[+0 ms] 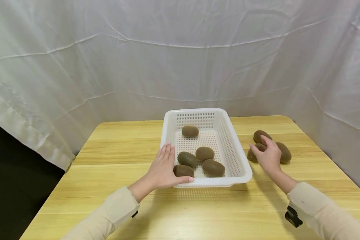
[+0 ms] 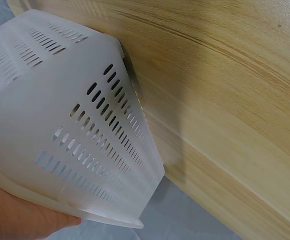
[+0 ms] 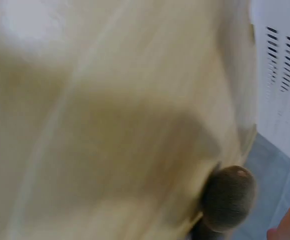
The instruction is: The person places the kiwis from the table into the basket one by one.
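A white perforated plastic basket (image 1: 241,166) holds several brown kiwis, among them a kiwi (image 1: 190,131) at the far end and a kiwi (image 1: 213,168) near the front. My left hand (image 1: 165,168) rests on its near left corner, fingers straight along the left rim and thumb along the front rim. To the right of the basket, three kiwis lie close together on the table. My right hand (image 1: 269,156) hovers over them, thumb and fingers apart above the nearest kiwi (image 1: 253,156). In the right wrist view a kiwi (image 3: 228,197) appears apart from the visible fingertip.
The wooden table (image 1: 123,146) carries the basket and the loose kiwis. White curtain cloth (image 1: 180,70) hangs behind and on both sides. A dark area (image 1: 15,180) lies beyond the table's left edge.
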The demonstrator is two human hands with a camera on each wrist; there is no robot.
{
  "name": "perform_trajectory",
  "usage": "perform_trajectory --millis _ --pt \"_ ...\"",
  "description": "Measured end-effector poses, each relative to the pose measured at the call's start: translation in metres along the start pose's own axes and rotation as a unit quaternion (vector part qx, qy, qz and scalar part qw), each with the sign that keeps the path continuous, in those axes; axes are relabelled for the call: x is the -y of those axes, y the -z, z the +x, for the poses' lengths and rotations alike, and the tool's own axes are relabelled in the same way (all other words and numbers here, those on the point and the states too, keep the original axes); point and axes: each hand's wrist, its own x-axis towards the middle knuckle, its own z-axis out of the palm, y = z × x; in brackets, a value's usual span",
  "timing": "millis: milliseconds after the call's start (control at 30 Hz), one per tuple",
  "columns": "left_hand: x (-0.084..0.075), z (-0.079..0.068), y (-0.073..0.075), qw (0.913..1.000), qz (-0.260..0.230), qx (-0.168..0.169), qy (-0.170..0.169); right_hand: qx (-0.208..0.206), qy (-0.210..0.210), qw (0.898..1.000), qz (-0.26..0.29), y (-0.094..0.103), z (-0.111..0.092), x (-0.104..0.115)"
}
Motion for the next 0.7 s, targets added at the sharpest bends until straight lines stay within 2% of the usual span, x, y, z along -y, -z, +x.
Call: perform_trajectory --millis 167,333,700 --pt "0.001 0.0 -0.001 1.0 0.001 -0.002 -0.002 0.026 -0.062 0.998 -0.009 -0.002 -0.004 -0.011" --pt "0.001 0.0 -0.002 1.0 0.003 -0.003 -0.002 0.042 -0.104 0.994 -0.002 -0.01 -0.009 -0.019" --pt "0.0 0.0 -0.001 1.0 0.004 -0.005 -0.003 0.01 -0.11 0.994 0.011 -0.03 -0.013 -0.023"
